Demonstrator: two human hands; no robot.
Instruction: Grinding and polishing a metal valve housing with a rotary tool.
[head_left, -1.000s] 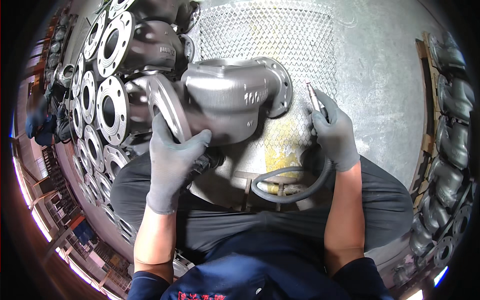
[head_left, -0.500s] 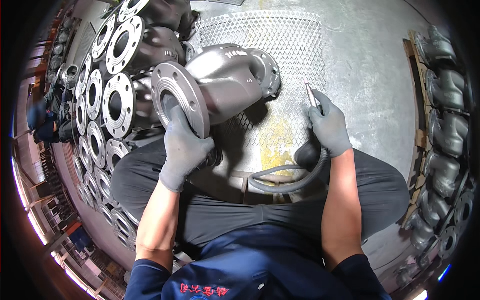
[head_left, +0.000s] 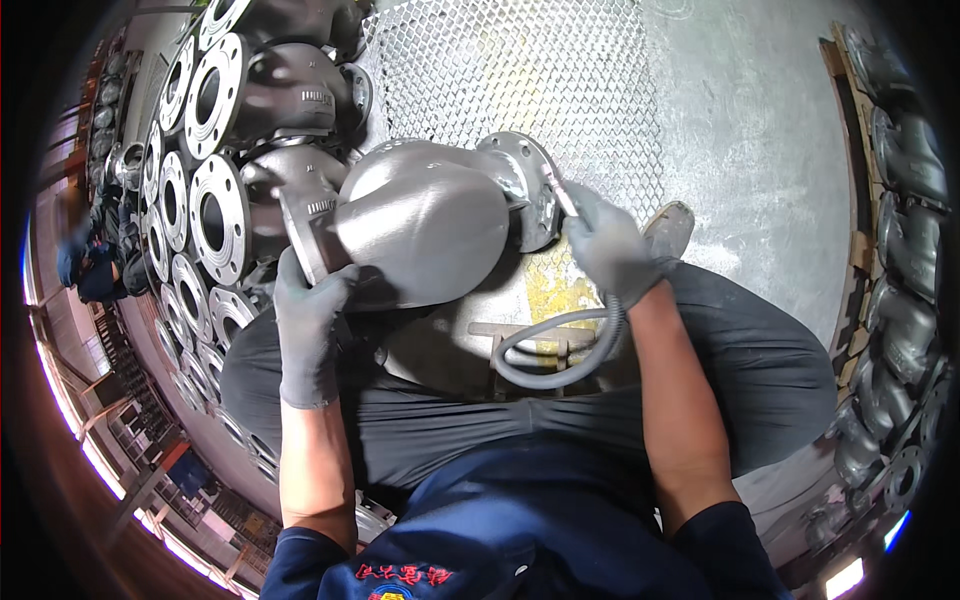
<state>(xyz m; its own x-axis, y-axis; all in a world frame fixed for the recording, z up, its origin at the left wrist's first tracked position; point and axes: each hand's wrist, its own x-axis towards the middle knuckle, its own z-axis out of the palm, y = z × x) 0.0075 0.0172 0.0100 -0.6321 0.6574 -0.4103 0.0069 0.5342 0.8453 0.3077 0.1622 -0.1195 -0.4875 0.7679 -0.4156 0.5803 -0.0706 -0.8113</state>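
In front of me lies a grey cast-metal valve body [head_left: 430, 230], a bulging casting with a round flange at each end. My gloved left hand [head_left: 310, 325] is closed round the rim of its left flange [head_left: 303, 235], which shows nearly edge-on. My gloved right hand [head_left: 610, 245] grips a slim metal pen-shaped tool [head_left: 562, 192], like a pencil grinder. Its tip is at the rim of the right flange [head_left: 538, 195]; I cannot tell whether it touches. A grey flexible hose [head_left: 540, 380] loops below my right hand.
Several similar flanged castings [head_left: 220, 215] are stacked close on the left. More castings [head_left: 905, 240] line a wooden pallet [head_left: 858, 260] on the right. Expanded metal mesh [head_left: 510, 80] covers the floor ahead. A person [head_left: 90, 245] is at the far left.
The valve body has turned, so its left flange went from facing me to nearly edge-on. My left hand moved left with it. The right hand brought the tool leftward to the right flange.
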